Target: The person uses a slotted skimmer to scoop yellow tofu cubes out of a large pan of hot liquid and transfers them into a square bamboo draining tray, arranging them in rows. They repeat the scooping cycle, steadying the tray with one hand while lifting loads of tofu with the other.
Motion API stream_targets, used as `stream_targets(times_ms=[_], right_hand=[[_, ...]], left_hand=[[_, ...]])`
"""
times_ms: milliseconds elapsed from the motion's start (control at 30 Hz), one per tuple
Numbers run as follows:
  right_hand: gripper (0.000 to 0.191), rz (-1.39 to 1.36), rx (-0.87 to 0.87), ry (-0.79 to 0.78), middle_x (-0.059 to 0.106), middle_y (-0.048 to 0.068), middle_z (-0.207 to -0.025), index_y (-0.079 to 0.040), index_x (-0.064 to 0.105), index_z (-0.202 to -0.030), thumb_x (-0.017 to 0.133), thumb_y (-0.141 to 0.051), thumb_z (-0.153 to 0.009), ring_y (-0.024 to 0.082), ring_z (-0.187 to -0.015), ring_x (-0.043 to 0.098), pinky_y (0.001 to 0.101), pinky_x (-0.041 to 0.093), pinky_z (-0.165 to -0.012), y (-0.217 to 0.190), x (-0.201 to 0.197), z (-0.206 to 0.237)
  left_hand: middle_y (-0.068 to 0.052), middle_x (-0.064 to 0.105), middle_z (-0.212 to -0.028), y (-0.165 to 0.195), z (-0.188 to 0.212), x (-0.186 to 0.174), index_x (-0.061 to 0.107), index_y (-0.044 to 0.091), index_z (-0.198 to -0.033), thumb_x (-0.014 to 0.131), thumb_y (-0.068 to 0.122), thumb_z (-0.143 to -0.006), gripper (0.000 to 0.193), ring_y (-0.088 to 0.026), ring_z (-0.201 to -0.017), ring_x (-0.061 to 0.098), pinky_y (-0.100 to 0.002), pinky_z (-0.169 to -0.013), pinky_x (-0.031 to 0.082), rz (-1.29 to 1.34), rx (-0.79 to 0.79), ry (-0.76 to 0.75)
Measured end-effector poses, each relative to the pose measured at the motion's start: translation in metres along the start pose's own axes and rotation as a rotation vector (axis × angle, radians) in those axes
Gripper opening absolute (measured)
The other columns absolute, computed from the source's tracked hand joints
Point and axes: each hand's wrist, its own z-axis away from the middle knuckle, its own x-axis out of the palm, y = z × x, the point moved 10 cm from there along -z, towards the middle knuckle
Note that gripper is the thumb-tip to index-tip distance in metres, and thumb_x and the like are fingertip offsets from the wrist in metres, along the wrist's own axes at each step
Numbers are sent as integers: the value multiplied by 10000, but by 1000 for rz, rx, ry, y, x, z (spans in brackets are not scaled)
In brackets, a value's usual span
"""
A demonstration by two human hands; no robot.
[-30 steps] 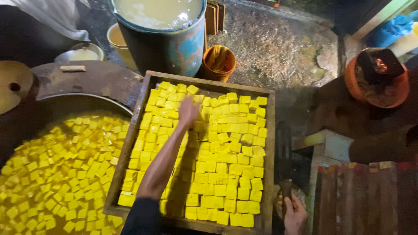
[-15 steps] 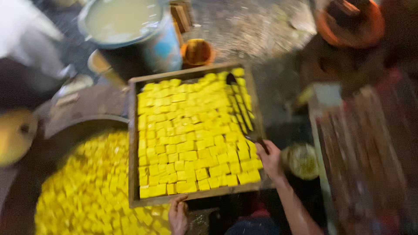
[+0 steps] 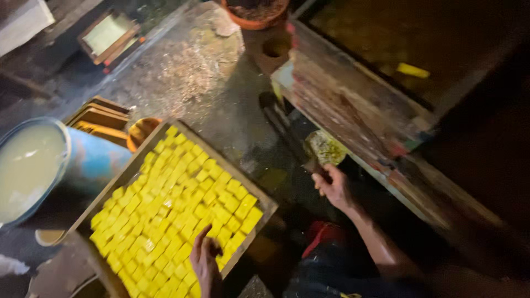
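Head view looked down on a wooden tray [image 3: 259, 200] packed with yellow cubes [image 3: 176, 212], and the left hand [image 3: 205, 260] was right on them, fingers spread flat over the cubes near the tray's lower edge, pressing or resting rather than clamped on any one piece. The right hand [image 3: 333, 186] was well off to the right, clear of the tray, fingers curled at a dark handle-like thing I could not make out, just below a small round dish [image 3: 324, 147] of yellowish bits; whether it truly gripped was not clear. So the two hands sat well apart, with the tray's right corner between them. The tray's long axis ran on a diagonal, from lower left up toward the upper right of the picture, and the cubes lay up and to the left of the left hand, which was plainly the nearer one. A blue barrel [image 3: 91, 160] of pale liquid stood just beside the tray's upper left side, with an orange bowl [image 3: 141, 131] near the far corner. A worn plank bench [image 3: 359, 116] ran beyond the right hand.
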Motion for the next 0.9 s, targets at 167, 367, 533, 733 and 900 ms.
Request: stream_targets(times_ms=[167,367,533,733,900], right_hand=[[238,142,-13,415,664,58,-723,-15,601,-984,688,-235,-1001,117,-595,598,310,494,-578,-6,-167,22],[267,228,-99,827,689,66,-836,6,596,-1039,742,-214,-998,108,-734,632,310,503,-674,-12,-327,52],[255,150,86,986,682,72,-884,-26,646,-1085,709,-269,-1043,147,-751,639,356,535,-686,12,-414,70],[344,773,-31,1119,691,161,-1016,10,659,-1216,797,-246,-1032,289,-878,660,447,543,-783,-37,-483,55],[306,609,-146,1028,692,155,-1109,46,628,-1146,781,-208,-1069,263,-966,661,428,545,-858,-32,-529,10]], left_hand=[[-61,717,-1005,-49,0,193,676,4,-1191,594,36,-888,316,-188,-931,685,-326,-858,550,-97,-134,-449],[-45,665,-1037,-120,33,421,617,28,-1267,669,193,-986,330,-149,-901,607,-325,-756,528,-59,-329,-747],[-122,509,-1425,-122,28,611,295,124,-1564,750,478,-874,899,-233,-1267,531,-407,-1017,479,-232,-277,-729],[-397,295,-1480,-88,25,718,193,-136,-1485,983,360,-767,1177,-495,-1343,333,-482,-1085,321,-541,221,-292],[-294,606,-1268,-116,22,728,508,-125,-1304,832,321,-817,735,-373,-1142,576,-455,-977,487,-437,21,-412]])
